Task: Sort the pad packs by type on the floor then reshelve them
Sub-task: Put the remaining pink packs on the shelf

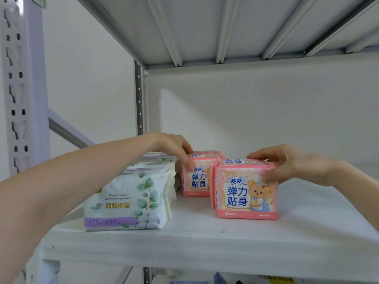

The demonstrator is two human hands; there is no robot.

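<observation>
The shelf [205, 238] runs beneath both hands, and part of it shows bare below the right hand [287, 162]. The white leaf-print packs [127, 201] stand in a row under the left forearm, just outside the left hand [172, 146]. The front pink pack [244, 193] stands upright directly under the right hand, which pinches its top right corner, thumb on the face and fingers over the top. The rear pink pack [196, 181] sits beneath the left hand, whose curled fingers grip its top left corner. The front pack lies nearer the person, so lining it up probably means pushing it away from the right hand's wrist.
</observation>
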